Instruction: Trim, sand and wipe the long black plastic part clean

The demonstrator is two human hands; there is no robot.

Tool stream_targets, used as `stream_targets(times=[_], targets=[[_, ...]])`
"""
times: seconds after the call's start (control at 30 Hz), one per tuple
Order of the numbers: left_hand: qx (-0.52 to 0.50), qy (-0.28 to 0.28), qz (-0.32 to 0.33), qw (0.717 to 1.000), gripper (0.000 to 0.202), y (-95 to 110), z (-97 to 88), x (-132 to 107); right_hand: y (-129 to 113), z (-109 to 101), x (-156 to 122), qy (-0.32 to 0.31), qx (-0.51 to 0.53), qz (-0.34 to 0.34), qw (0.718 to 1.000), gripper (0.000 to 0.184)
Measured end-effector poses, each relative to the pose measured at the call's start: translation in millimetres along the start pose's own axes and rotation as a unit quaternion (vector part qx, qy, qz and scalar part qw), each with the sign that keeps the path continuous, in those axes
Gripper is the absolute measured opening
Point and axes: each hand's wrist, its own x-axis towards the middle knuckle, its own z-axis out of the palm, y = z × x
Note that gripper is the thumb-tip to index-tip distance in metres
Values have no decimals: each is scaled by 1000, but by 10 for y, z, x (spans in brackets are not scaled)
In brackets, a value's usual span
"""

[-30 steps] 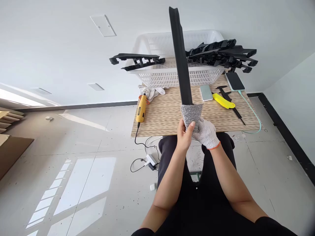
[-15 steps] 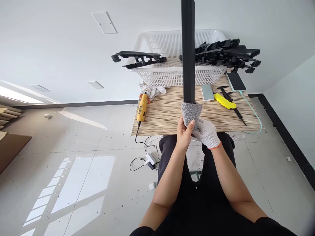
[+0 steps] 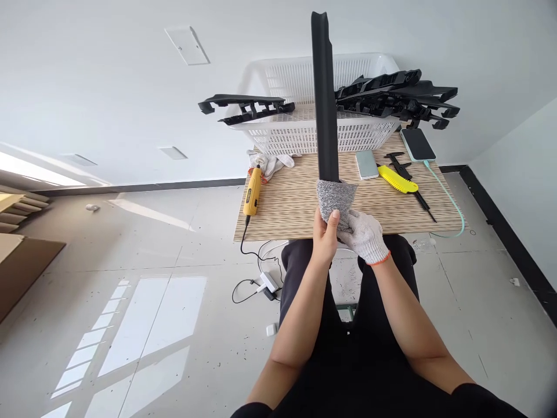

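A long black plastic strip (image 3: 325, 98) stands nearly upright over the front of the wooden table (image 3: 296, 203). Its lower end is wrapped in a grey cloth (image 3: 334, 198). My bare left hand (image 3: 325, 238) is closed around the cloth and the strip's base, thumb on the cloth. My right hand (image 3: 364, 235), in a white knit glove, grips the same wrapped end from the right.
A white mesh basket (image 3: 304, 104) at the back holds black plastic parts (image 3: 395, 96), with others (image 3: 246, 107) jutting left. On the table lie a yellow rotary tool (image 3: 253, 190), a glove (image 3: 270, 161), two phones (image 3: 366, 165), a yellow knife (image 3: 397, 179) and calipers (image 3: 413, 186).
The black strip has tilted slightly left and dropped so that its top end is back in view. Both hands stay clamped on the wrapped lower end.
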Motion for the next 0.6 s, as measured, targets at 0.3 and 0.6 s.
stream_targets(times=[0.3,0.6], targets=[[26,26,-12,999,60,-43,-7,11,5,-6,-22,-1,11,-19,1000,41],[0,40,-14,999,57,-78,-5,19,-7,-17,-18,-1,19,-7,1000,39]])
